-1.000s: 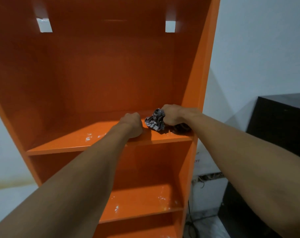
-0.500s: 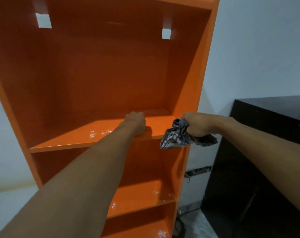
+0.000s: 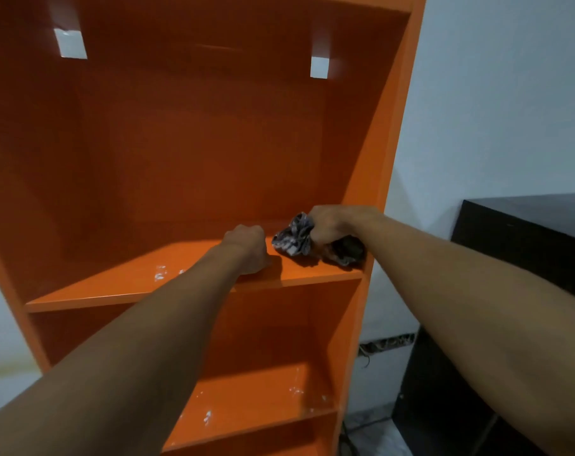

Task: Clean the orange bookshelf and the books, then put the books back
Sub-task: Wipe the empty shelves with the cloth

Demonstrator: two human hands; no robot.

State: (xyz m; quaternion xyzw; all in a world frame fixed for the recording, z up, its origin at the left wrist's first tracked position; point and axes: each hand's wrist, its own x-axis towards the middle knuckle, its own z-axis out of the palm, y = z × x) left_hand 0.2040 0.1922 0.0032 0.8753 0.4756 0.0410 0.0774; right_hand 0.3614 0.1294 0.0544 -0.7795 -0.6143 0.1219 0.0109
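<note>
Where the orange bookshelf [image 3: 194, 159] stands: upright before you, long axis vertical, open front toward you, against the white wall [image 3: 493, 93].
Shelf board [image 3: 131, 286]: level, running left to right; white specks [image 3: 159, 273] on it.
Your right hand [image 3: 335, 225]: fingers curled round the crumpled cloth [image 3: 294, 236], which touches the board's right end.
Your left hand [image 3: 248, 248]: curled as a fist, resting on the board, just left of the cloth.
Around: black cabinet [image 3: 526, 232] at the right, apart from the bookshelf.
</note>
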